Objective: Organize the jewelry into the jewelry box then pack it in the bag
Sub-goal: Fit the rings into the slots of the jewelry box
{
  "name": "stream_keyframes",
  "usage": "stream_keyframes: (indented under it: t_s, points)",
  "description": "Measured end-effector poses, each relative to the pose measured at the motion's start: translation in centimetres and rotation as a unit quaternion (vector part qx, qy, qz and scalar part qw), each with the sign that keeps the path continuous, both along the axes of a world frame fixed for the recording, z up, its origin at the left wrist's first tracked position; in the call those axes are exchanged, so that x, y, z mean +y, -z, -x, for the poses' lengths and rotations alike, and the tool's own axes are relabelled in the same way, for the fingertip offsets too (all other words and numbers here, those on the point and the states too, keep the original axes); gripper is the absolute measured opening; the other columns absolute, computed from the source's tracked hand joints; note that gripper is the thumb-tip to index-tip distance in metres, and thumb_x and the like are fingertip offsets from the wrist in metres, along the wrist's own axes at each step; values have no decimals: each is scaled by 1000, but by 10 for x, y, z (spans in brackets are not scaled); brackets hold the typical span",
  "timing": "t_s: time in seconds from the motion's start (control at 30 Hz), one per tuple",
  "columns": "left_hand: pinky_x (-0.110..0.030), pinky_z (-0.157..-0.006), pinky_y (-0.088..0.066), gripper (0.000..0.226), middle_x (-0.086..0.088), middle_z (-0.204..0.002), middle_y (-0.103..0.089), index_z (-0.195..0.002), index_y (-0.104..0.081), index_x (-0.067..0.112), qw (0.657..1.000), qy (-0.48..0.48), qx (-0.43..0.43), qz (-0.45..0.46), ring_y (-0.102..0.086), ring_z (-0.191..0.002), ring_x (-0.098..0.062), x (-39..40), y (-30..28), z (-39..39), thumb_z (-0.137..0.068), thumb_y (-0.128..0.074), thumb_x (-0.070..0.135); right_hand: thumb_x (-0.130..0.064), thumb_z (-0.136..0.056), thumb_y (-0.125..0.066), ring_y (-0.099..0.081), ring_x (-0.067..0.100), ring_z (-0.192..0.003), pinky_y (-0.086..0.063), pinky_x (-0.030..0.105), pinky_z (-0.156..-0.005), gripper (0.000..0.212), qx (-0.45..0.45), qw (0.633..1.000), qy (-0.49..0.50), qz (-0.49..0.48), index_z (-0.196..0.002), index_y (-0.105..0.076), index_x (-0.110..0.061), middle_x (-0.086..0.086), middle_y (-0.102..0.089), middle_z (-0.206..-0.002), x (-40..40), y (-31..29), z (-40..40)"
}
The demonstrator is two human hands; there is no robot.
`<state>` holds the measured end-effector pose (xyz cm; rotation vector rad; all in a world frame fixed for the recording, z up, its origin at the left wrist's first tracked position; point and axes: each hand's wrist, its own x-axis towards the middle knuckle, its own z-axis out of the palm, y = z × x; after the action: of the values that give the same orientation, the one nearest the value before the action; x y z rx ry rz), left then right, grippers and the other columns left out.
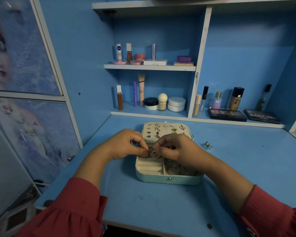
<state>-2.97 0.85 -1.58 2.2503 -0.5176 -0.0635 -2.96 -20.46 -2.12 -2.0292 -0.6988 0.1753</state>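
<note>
You are sitting at the blue bench (143, 202) with both hands meeting over the open jewelry box (169, 179). Your left hand (126, 144) is curling its fingers and pinching something small at the back edge of the box's tray; what exactly it is pinching is too small to tell. Your right hand (176, 149) is pinching a silver ring (155, 154) between thumb and fingertips, just beside the left fingertips, above the ring-roll slots (149, 165) in the tray's left compartment. The right compartment is lying partly under your right wrist, and its contents are blurred. The box's lid (166, 130) is lying open behind your hands, with pairs of earrings (173, 129) pinned across its pale lining. Another silver piece of jewelry (208, 145) is lying on the bench to the right of the box, well apart from your hands. Red sleeves (72, 207) are covering your forearms. Cosmetics are standing on the shelves (149, 67) behind, and two eyeshadow palettes (226, 114) are lying on the lower right ledge.
</note>
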Motion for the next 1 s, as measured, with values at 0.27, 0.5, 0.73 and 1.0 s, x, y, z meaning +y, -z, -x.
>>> stream_keyframes:
  t_s: [0.27,0.5,0.73,1.0]
  points:
    - [-11,-84,-36,16,17,-70,-56,-66,-76,38,999,40,24,11,-50,-80,5,-1,-2,7,-66,-82,24,-20,-85,-70,-60,-7,-75,-42,6,-68,7,-45,998,1,35,-90,-75,-20,-11,-71,-84,-5,-3,-3]
    - [-12,-85,-33,26,18,-71,-52,-65,-74,42,997,47,46,-27,-46,-81,7,-2,0,5,-70,-83,18,-29,-81,-74,-61,1,-80,-46,11,-70,10,-69,995,-13,75,-91,-75,-26,-6,-72,-89,-5,-1,-5]
    - [-10,-83,-33,24,18,-69,-53,-68,-75,39,997,49,59,-27,-48,-79,5,-2,-1,5,-70,-82,16,-27,-77,-78,-59,-1,-84,-45,11,-75,24,-109,989,-33,90,-100,-76,-20,-9,-69,-92,-4,3,-7]
    - [-9,-76,-39,26,16,-67,-52,-69,-76,37,996,62,59,-15,-48,-76,3,-2,-3,7,-71,-82,12,-30,-77,-77,-55,2,-90,-48,28,-85,22,-140,981,-34,130,-98,-76,-28,-8,-61,-95,0,5,-6]
